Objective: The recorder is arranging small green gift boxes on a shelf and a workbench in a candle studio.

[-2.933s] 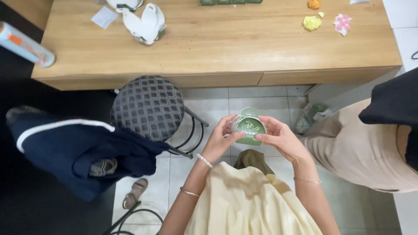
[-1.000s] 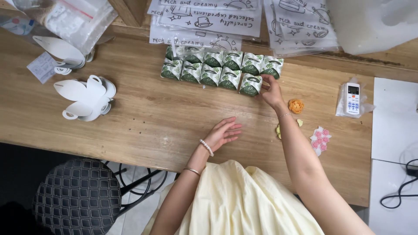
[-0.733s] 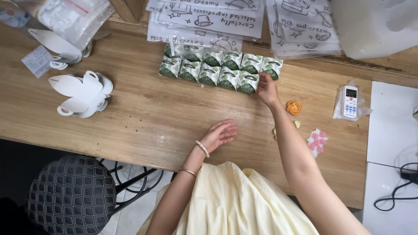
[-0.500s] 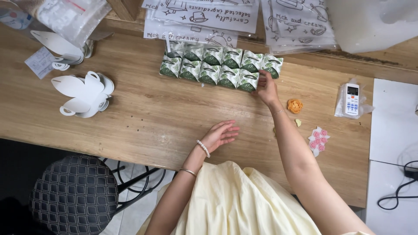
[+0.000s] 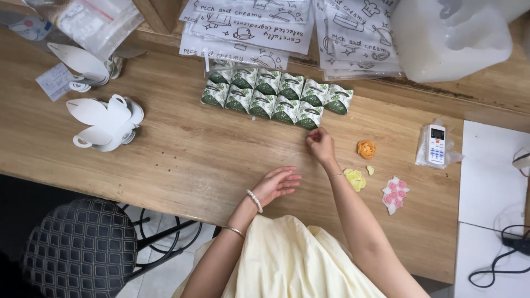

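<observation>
While both hands sit over the wooden bench (image 5: 165, 160), the scene reads as follows.

Right hand: the right hand (image 5: 321, 145) is loosely curled with nothing in it, fingertips just below the nearest packet, touching it or nearly so; I cannot tell which.

Left hand: the left hand (image 5: 277, 183) lies open and relaxed on the bench, palm tilted inward, holding nothing.

Packets: small green-and-white folded paper packets (image 5: 276, 99) lie in two tight rows just beyond the right hand, up and to its left.

Step in hand: judging by the right hand's place at the row's near corner, the lining-up of the packets seems to be under way.

Next move calls for: probably a light fingertip touch, so neighbouring packets are not pushed askew.

Beside the right hand: an orange paper flower (image 5: 366, 149) and a yellow paper scrap (image 5: 354, 179) lie near, to its right.

Far left of the left hand: white folded paper cut-outs (image 5: 106, 122) rest well apart.
</observation>
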